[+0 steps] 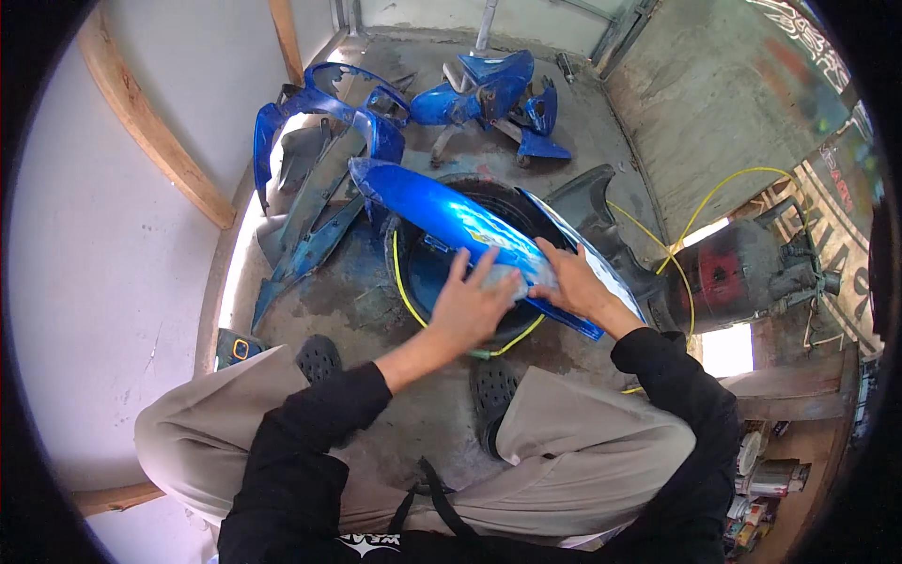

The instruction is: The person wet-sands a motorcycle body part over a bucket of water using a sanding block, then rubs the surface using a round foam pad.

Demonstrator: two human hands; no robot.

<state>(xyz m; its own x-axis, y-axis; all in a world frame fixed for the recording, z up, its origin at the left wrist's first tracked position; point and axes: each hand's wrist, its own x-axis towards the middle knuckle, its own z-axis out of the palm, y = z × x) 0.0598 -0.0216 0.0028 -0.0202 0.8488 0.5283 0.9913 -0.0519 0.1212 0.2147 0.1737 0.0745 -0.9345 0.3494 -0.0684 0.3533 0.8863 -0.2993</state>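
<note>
A long, glossy blue motorcycle body panel (423,199) with white graphics lies slanted over a round black tub (395,249). My right hand (581,284) grips its near right end, thumb on one side and fingers on the other. My left hand (470,305) rests on the panel's upper face beside it, fingers spread and slightly blurred. Under those fingertips is a pale grey patch; whether it is a thin pad or dulled paint I cannot tell. A second panel, blue and white (587,244), leans on the tub's right side, partly behind my right hand.
More blue fairings (329,103) and a blue front piece (489,89) lie on the concrete floor beyond. Dark panels (315,230) lean at left. A yellow hose (709,211) runs to a compressor tank (719,277) on the right. Cans (770,477) stand at lower right.
</note>
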